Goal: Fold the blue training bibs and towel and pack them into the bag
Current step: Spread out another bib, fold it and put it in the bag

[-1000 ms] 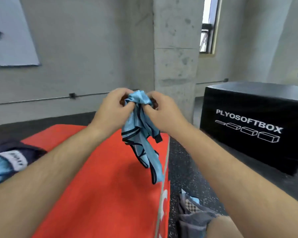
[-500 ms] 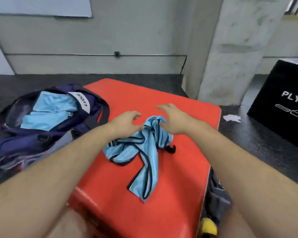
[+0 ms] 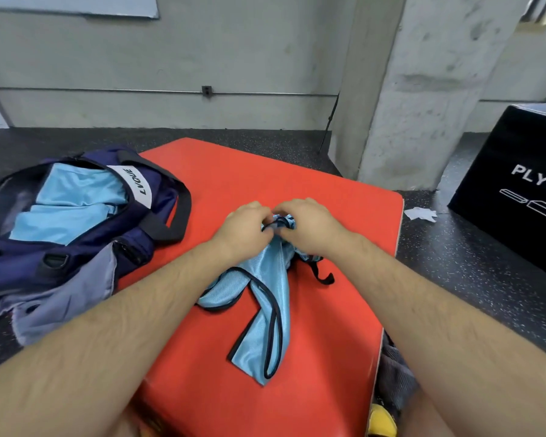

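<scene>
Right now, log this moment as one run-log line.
left hand: gripping bib | right hand: gripping bib | light-blue black-trimmed mesh bib: unfolded on red padded mat | navy duffel bag: open

The scene is lit evenly and fairly brightly by soft, diffuse light, possibly from a window at the upper right corner, though its source cannot be made out clearly. Only faint shadows are cast under the forearms onto the red surface (image 3: 312,190). A mild sheen is seen on the blue bib (image 3: 267,313). Straight wall lines are bowed by wide-angle distortion, and the forearms are stretched near the edges. Slight softness is noticed throughout.
</scene>
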